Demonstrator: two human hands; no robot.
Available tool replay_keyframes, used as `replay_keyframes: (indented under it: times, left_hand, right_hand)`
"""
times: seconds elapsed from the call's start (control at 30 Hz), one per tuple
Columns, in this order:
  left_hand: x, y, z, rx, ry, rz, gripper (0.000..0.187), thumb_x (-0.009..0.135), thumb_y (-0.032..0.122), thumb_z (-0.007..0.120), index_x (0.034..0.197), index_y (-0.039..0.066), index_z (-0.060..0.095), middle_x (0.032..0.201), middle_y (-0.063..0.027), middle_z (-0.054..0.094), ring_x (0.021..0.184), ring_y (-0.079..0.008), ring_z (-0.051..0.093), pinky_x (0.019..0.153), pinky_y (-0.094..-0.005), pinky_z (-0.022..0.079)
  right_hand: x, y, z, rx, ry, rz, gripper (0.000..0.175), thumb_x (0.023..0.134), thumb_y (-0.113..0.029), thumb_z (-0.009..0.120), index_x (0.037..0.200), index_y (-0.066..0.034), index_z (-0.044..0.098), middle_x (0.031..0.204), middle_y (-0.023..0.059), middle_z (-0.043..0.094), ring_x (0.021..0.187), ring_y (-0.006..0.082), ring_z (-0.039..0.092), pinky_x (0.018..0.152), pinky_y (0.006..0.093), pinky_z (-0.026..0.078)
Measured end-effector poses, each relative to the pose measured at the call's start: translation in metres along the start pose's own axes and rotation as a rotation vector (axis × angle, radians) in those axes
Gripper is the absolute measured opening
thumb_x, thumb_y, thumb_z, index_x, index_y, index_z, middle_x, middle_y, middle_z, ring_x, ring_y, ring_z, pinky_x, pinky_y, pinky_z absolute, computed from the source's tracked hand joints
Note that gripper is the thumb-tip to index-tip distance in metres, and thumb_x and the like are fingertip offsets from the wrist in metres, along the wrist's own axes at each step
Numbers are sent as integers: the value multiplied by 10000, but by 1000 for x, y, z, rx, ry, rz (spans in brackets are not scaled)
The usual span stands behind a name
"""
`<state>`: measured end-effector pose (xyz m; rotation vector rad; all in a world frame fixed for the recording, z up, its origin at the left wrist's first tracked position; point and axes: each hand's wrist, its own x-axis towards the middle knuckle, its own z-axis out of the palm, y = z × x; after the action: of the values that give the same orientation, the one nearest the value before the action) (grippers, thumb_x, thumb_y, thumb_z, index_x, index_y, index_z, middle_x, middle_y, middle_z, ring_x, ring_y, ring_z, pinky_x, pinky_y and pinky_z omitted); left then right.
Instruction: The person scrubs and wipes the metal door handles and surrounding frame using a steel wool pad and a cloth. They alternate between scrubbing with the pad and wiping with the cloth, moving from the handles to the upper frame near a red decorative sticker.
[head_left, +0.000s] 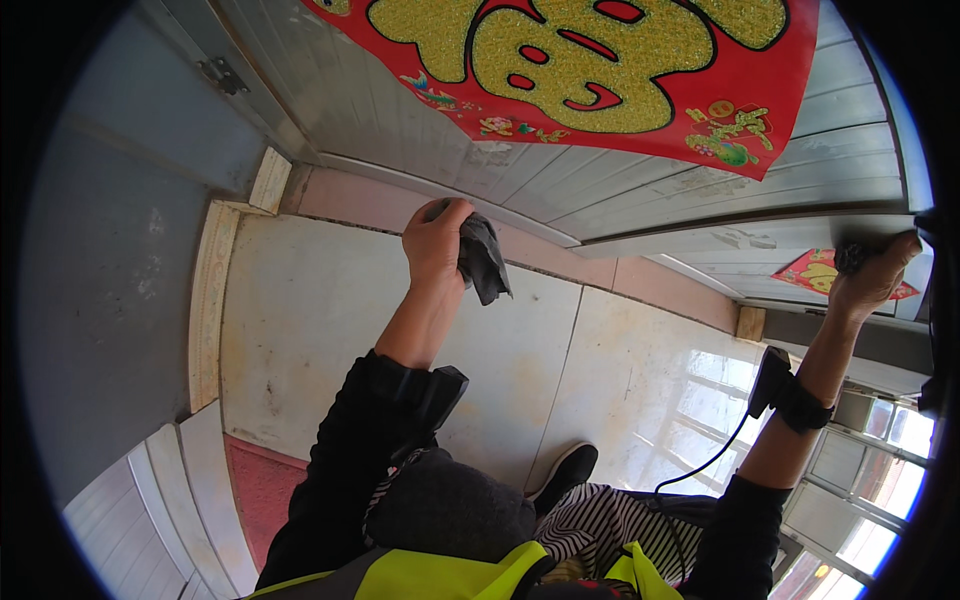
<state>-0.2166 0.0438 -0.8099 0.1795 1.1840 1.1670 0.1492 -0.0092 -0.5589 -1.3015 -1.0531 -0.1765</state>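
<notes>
My left hand (435, 244) is closed around a dark grey cloth (484, 259), whose loose end hangs past my fingers above the tiled floor. At the far right, my right hand (870, 281) grips a dark, crumpled thing (850, 257) near the edge of a door leaf; what it is cannot be told. The door (330, 97) has light metal panels and carries a large red paper decoration (720, 146) with glittery gold characters. Black devices are strapped to both my forearms, and a cable runs from the right one.
A stone threshold (540, 244) runs under the door. A grey wall (120, 247) with patterned trim (206, 300) stands at left. Below it lies a red mat (262, 480). Another red decoration (810, 271) and bright windows (862, 510) are at right. A black shoe (574, 469) stands on the tiles (517, 360).
</notes>
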Motion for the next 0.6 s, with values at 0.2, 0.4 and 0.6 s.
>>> replay_keyframes:
  times: [0.2,0.4,0.6]
  left_hand:
    - [-18,-9,-19,52,5,-2,188,761,32,746,937,27,678,813,-5,628,708,-118,592,632,-285,493]
    - [-30,-16,-34,144,14,-24,188,766,48,754,944,24,700,824,3,631,709,-103,577,625,-270,471]
    - [-50,-27,-49,240,-114,-24,94,801,63,770,877,28,726,789,18,631,688,-70,560,641,-236,458]
  right_hand:
    - [-1,-2,1,-1,-15,16,692,1014,-575,454,1317,40,548,1224,89,609,1056,198,577,968,340,448]
    - [-6,-13,3,-82,-34,2,708,1000,-590,474,1308,42,560,1176,89,625,1023,187,583,951,329,449]
    - [-20,-38,-3,-367,-62,-52,383,956,-395,647,960,-13,614,753,27,600,657,91,555,646,236,459]
